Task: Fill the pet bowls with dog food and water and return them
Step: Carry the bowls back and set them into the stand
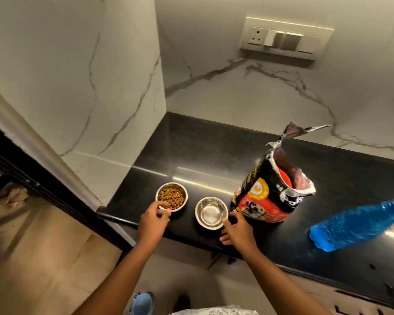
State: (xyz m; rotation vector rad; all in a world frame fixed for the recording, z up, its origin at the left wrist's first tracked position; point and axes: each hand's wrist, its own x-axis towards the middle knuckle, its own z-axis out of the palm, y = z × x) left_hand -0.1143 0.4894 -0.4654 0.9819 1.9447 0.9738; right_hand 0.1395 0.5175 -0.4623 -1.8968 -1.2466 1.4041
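Note:
Two small steel bowls stand near the front edge of a black counter (214,155). The left bowl (182,192) holds brown dog food (171,196). The right bowl (210,213) looks filled with clear water. My left hand (154,220) pinches the near rim of the food bowl. My right hand (238,230) rests with fingers spread against the right side of the water bowl, touching its rim. An opened black and red dog food bag (273,192) stands upright just right of the bowls. A blue plastic water bottle (359,226) lies on its side at the right.
Marble walls close the counter at the back and left; a switch panel (287,37) is on the back wall. Below the counter edge is a tan tiled floor (43,258) with a blue slipper (141,302). A dark door frame (32,178) runs along the left.

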